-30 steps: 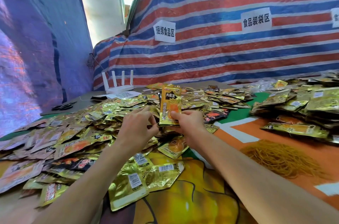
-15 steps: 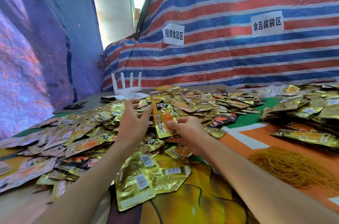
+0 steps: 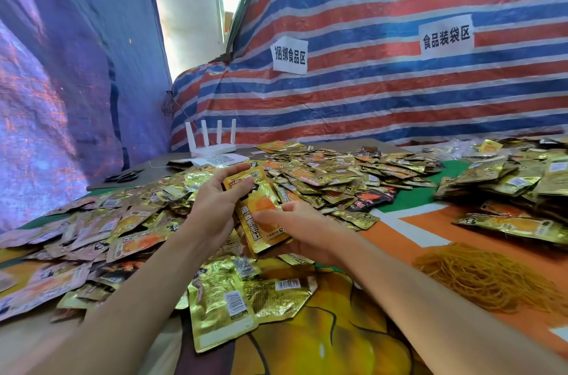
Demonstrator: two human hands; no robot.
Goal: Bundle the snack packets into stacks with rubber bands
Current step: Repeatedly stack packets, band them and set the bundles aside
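Note:
A small stack of gold-and-orange snack packets [image 3: 261, 215] is held between both my hands above the table. My left hand [image 3: 215, 202] grips its upper left edge, thumb over the top packet's front. From the lower right my right hand [image 3: 304, 230] holds the stack, thumb on its face and fingers beneath. Loose gold packets [image 3: 322, 171] cover the table behind and to the left. A heap of tan rubber bands [image 3: 482, 279] lies on the orange cloth to the right of my right forearm.
More packets are piled at the right [image 3: 510, 187], and face-down ones [image 3: 233, 304] lie under my arms. A white router [image 3: 212, 144] and black scissors [image 3: 123, 175] sit at the table's back left. Striped tarpaulin walls close in behind and left.
The stack has tilted from upright to leaning back and come lower and nearer. My left hand, open beside it before, now grips its top edge.

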